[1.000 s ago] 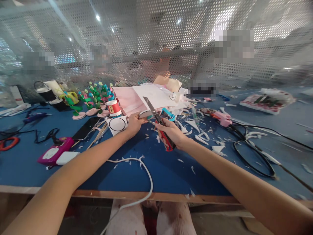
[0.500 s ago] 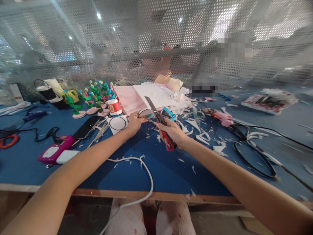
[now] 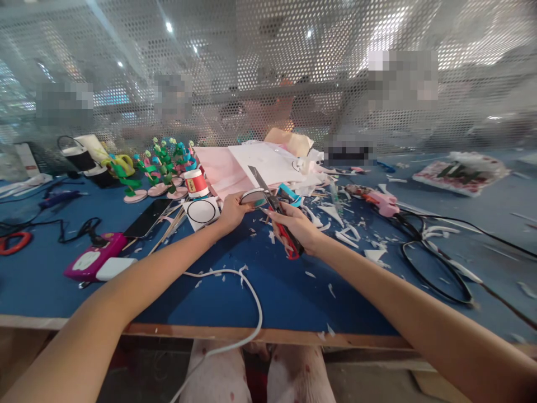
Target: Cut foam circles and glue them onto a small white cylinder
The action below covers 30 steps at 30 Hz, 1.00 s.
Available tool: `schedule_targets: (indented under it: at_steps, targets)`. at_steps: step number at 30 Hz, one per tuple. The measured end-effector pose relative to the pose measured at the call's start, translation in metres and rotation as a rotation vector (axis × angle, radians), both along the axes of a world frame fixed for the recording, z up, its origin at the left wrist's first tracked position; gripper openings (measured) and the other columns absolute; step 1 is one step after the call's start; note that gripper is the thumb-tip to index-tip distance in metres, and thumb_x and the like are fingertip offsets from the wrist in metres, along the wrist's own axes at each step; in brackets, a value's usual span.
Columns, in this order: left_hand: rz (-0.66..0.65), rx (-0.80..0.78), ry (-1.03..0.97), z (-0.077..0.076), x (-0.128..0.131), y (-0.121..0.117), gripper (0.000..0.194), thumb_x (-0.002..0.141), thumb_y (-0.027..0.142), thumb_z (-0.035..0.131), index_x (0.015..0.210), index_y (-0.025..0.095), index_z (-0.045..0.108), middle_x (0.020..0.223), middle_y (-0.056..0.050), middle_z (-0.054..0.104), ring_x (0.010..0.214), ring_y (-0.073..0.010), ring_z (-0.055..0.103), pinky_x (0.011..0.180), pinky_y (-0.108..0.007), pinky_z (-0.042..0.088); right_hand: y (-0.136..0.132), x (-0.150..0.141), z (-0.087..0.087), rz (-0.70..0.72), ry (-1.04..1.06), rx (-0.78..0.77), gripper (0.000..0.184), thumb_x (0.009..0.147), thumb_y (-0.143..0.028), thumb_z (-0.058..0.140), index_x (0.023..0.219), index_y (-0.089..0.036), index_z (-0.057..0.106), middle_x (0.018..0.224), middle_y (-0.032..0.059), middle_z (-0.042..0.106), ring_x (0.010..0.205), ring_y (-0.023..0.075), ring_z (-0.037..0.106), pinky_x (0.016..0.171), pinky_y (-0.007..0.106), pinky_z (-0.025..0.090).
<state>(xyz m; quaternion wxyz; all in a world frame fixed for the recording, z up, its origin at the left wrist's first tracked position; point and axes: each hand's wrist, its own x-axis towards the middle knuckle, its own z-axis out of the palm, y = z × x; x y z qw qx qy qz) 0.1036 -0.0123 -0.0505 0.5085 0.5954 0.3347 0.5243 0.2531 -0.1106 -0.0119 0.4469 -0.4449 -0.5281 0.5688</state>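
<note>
My left hand (image 3: 232,214) pinches a white disc with a black outline (image 3: 253,196), held up over the table. In my right hand (image 3: 297,226) is a red and black utility knife (image 3: 272,200), its long blade out and pointing up and away to the left. The knife crosses close by the disc's right edge; whether they touch I cannot tell. Beside my left wrist lies a white square with a black circle drawn on it (image 3: 202,212). A red and white paper roll (image 3: 196,184) stands just behind that square.
Pink and white sheets (image 3: 255,166) lie behind my hands. White offcuts (image 3: 349,235) litter the right side, near a pink glue gun (image 3: 385,202) and its cord. Left are green paper plants (image 3: 163,168), a phone (image 3: 149,217) and a magenta power adapter (image 3: 95,257). A white cable (image 3: 260,308) hangs over the front edge.
The disc in my left hand has tilted and shifted slightly right, showing more of its outline. My right hand and the knife have barely moved.
</note>
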Motion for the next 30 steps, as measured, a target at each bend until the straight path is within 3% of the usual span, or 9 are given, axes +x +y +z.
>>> schedule_targets:
  at_steps: [17,25,30]
  targets:
    - [0.103,-0.103,-0.056,0.0052,-0.0023,-0.0057,0.030,0.058,0.019,0.075,0.087,0.013,0.069,0.079,-0.004,0.073,0.072,-0.0166,0.068,0.071,-0.031,0.057,0.0041,0.0001,-0.0039,0.051,-0.009,-0.003,0.036,0.072,-0.045,0.068,0.078,-0.023,0.040,0.037,-0.0101,0.048,0.024,0.0075,0.038,0.024,0.017,0.031]
    - [0.114,-0.049,0.006,0.0037,-0.0024,-0.0045,0.028,0.060,0.022,0.075,0.086,0.014,0.070,0.079,-0.004,0.073,0.077,-0.0204,0.068,0.075,-0.034,0.057,0.0012,0.0007,-0.0029,0.070,0.028,-0.019,0.033,0.073,-0.042,0.067,0.081,-0.022,0.042,0.038,-0.0100,0.049,0.023,0.0073,0.036,0.023,0.017,0.028]
    - [0.073,-0.030,0.024,0.0060,-0.0015,-0.0067,0.026,0.058,0.023,0.075,0.082,0.014,0.070,0.073,-0.002,0.071,0.072,-0.0185,0.066,0.070,-0.030,0.055,0.0022,0.0016,-0.0043,0.069,0.033,-0.012,0.033,0.074,-0.042,0.066,0.080,-0.023,0.040,0.039,-0.0097,0.050,0.024,0.0074,0.038,0.024,0.017,0.029]
